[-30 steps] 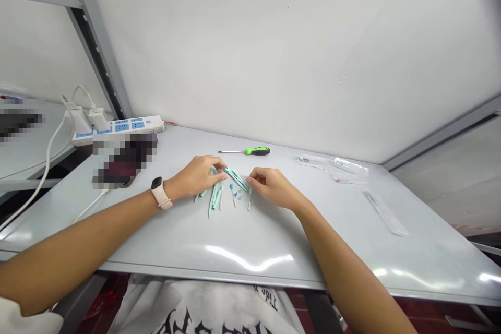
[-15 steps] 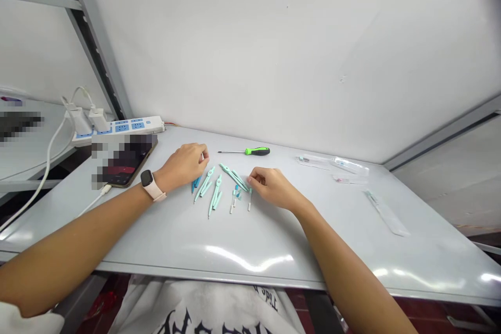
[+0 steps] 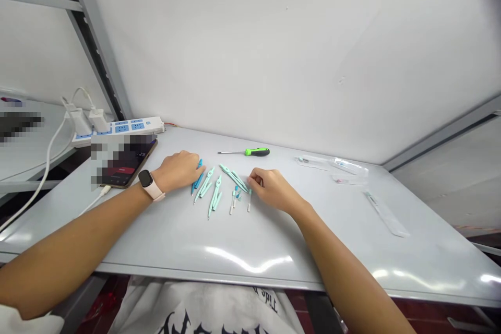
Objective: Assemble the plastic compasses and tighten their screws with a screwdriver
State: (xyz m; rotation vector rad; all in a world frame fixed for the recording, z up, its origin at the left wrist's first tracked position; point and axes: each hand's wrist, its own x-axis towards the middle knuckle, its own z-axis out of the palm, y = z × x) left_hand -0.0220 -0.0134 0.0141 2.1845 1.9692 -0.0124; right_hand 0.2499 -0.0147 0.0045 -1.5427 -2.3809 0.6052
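My left hand (image 3: 180, 171) rests on the table with curled fingers. Its fingertips grip the upper part of a blue drawing compass (image 3: 198, 179). Two mint-green compasses (image 3: 204, 183) lie just to its right, both folded nearly closed. A third mint compass (image 3: 234, 177) slants towards my right hand (image 3: 271, 187). That hand is closed, thumb and forefinger pressed together near the compass's lower end; what they hold, if anything, is hidden. Just below those fingertips lies a small clear tube with a white cap (image 3: 249, 202). Similar small tubes (image 3: 233, 203) with blue caps lie beside it.
Behind the compasses lies a green-and-black screwdriver (image 3: 256, 152). Clear plastic sleeves (image 3: 385, 214) lie at the right. On the left are a phone (image 3: 129, 162) with a charging cable and a white power strip (image 3: 151, 125). A white wall (image 3: 274, 62) bounds the table's back.
My left hand has shifted slightly left and lowered, uncovering the top of the blue compass. My right hand has hardly moved.
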